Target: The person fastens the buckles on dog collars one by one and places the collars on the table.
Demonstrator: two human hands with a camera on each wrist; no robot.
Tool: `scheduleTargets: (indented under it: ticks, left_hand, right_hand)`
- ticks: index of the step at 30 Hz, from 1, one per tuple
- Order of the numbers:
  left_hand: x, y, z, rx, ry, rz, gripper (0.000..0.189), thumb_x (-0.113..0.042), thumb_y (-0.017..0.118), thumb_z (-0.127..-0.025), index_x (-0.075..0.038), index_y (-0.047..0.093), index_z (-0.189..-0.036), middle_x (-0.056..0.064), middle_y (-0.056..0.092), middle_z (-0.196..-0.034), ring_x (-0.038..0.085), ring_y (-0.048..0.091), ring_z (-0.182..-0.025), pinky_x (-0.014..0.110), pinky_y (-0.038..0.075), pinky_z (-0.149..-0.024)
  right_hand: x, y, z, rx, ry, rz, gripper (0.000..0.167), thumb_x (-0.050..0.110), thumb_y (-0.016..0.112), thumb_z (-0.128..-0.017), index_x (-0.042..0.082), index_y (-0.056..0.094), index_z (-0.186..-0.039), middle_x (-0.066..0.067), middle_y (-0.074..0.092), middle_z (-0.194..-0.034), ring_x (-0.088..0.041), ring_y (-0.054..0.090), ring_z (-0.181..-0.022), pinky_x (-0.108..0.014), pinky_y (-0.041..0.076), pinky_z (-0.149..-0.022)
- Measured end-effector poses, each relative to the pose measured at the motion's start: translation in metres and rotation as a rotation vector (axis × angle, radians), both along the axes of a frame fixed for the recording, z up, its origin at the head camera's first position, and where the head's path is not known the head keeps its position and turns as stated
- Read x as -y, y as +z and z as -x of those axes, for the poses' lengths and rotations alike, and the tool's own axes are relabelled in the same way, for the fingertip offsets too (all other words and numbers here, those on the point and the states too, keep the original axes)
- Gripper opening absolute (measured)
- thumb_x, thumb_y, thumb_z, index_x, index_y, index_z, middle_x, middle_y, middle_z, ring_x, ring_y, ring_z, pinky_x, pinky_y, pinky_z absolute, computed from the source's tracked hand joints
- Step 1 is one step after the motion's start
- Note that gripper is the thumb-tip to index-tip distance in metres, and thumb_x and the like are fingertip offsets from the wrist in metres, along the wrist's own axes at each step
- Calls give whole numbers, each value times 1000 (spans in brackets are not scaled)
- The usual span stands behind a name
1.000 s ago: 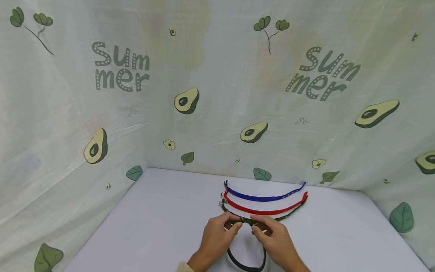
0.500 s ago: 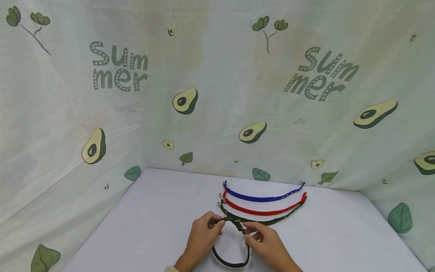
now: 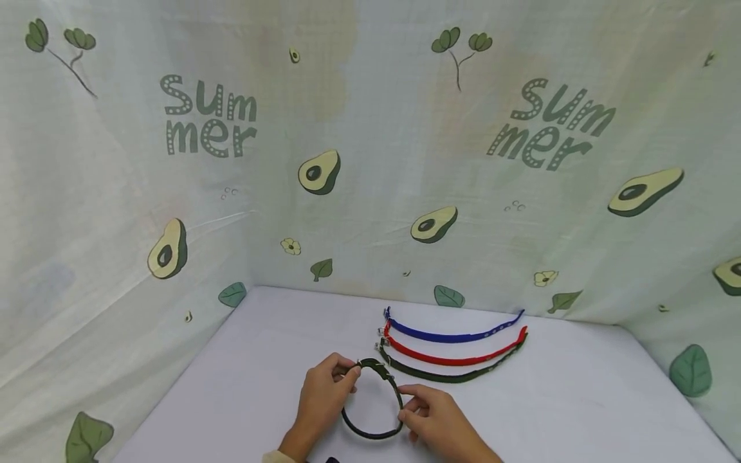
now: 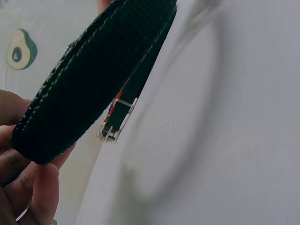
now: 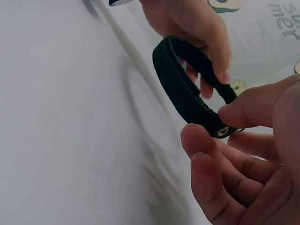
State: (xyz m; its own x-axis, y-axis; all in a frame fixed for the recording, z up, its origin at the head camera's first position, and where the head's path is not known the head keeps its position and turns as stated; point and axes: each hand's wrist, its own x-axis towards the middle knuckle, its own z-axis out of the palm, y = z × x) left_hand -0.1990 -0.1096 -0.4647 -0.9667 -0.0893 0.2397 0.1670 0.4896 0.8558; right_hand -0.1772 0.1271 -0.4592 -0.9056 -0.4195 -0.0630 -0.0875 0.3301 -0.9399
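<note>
A dark green collar [image 3: 372, 436], fastened into a loop, is held up between both hands, with its metal buckle on the far side. My left hand [image 3: 323, 393] pinches the loop's left side beside the buckle. On the opposite side, my right hand [image 3: 437, 417] pinches the band between thumb and fingers. The right wrist view shows a metal eyelet [image 5: 223, 131] in the green band near the right fingertips. In the left wrist view the wide stitched band [image 4: 93, 79] fills the upper left, and a silver buckle [image 4: 110, 135] appears beyond it.
Beyond the hands, three flat collars lie in a row on the white table [image 3: 278, 334]: blue [image 3: 446, 337] farthest, red [image 3: 463, 361] in the middle, dark green [image 3: 451, 378] nearest. Their buckles point left. A printed cloth wall [image 3: 370, 128] encloses the table's back and sides.
Both hands have carried the looped collar left, away from the laid green collar. My right hand has moved from near the buckle down to the loop's right side.
</note>
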Motion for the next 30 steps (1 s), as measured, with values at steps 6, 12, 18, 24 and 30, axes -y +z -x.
scheduleTargets:
  ticks: [6, 12, 18, 24, 30]
  left_hand:
    - [6, -1, 6, 20, -10, 39, 14, -19, 75, -90, -11, 70, -101, -5, 70, -83, 7, 63, -57, 25, 48, -54]
    - [13, -5, 8, 1, 63, 192, 17, -18, 77, -86, -16, 75, -103, -5, 70, -94, 5, 60, -69, 26, 47, -59]
    - [21, -8, 9, -3, 118, 275, 16, -18, 78, -84, -17, 77, -100, -7, 65, -91, 8, 61, -76, 29, 47, -61]
    - [21, -7, 9, 10, 127, 289, 15, -18, 77, -85, -16, 77, -99, -7, 65, -88, 9, 61, -77, 30, 47, -60]
    - [22, -8, 11, 45, 161, 287, 14, -19, 77, -85, -16, 78, -98, -7, 66, -85, 10, 61, -75, 31, 47, -59]
  right_hand:
    - [5, -3, 12, -43, -22, 33, 40, 13, 72, -92, -4, 62, -126, -4, 69, -77, -21, 64, -58, -33, 53, -51]
    - [18, -6, 17, 6, -23, 58, 36, 9, 71, -89, -7, 63, -120, -6, 69, -73, -19, 64, -54, -32, 54, -52]
    - [33, -7, 19, 17, -23, 69, 32, 6, 69, -90, -7, 62, -118, -8, 69, -73, -20, 65, -54, -33, 56, -53]
    - [39, -9, 19, -16, -45, 72, 31, 2, 67, -88, -9, 62, -117, -8, 67, -72, -20, 64, -51, -34, 55, -50]
    - [43, -13, 22, -9, -50, 63, 32, 2, 65, -88, -8, 62, -118, -6, 67, -74, -20, 64, -53, -35, 56, -50]
